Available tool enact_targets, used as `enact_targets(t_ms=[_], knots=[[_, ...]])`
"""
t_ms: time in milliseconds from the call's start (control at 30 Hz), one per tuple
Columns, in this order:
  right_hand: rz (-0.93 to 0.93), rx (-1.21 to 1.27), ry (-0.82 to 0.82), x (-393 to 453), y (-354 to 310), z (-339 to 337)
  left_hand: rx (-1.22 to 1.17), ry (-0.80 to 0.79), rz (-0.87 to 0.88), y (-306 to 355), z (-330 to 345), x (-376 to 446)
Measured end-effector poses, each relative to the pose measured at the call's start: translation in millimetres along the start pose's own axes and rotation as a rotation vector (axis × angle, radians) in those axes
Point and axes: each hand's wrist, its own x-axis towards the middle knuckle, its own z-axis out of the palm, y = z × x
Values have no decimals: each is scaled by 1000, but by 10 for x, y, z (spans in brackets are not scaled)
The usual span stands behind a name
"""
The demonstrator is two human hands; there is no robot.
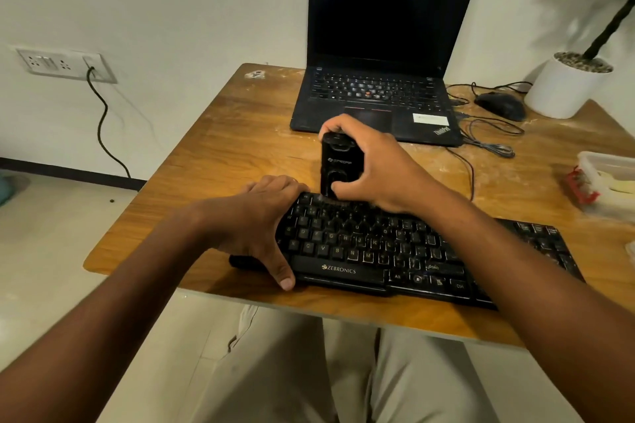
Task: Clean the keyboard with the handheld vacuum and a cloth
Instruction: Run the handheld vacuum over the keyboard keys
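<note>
Fingers of our right hand (372,165) wrap the black handheld vacuum (335,165) from the right, thumb pressed low on its glossy front, holding it upright with its mouth down on the top key rows at the middle of the frame. We judge that upright hold lets the nozzle sit squarely over the gaps between keys. Our left hand (264,223) lies spread flat over the left end of the Zebronics keyboard (395,251), fingers wide, thumb hooked on the front edge near the spacebar; it grips nothing, and seems there to pin the board against sliding. The keyboard runs across the near edge of the wooden table (220,161), slanting toward the lower right. Its matte keys look dusty, and the worn, glossy tabletop shows pale scuffs. Toward the upper middle stands an open ThinkPad laptop (378,45), screen dark, with a corded mouse (501,105) and a white plant pot (567,86) at upper right. We see no cloth that we can be sure of.
</note>
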Motion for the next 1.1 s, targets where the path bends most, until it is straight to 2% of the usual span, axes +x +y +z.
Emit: enact_targets(t_ms=[200, 367, 467, 733, 833, 933, 1000, 1100], knots=[[147, -160, -38, -274, 162, -378, 0, 0, -5, -23, 14, 13], [85, -37, 36, -115, 9, -261, -5, 2, -16, 0, 11, -11], [24, 13, 25, -41, -62, -47, -23, 2, -14, 23, 3, -32], [144, -227, -73, -280, 69, -361, -30, 6, -11, -10, 25, -20], [104, -191, 7, -203, -20, -336, -31, 2, -4, -5, 22, -29], [21, -21, 93, -96, -97, -104, -41, 6, -2, -6, 21, -33], [-12, 8, 71, -102, -57, 28, -48, 13, 5, -9, 21, -32], [83, -95, 1, -193, 54, -79, -39, 16, 8, -7, 24, -37]])
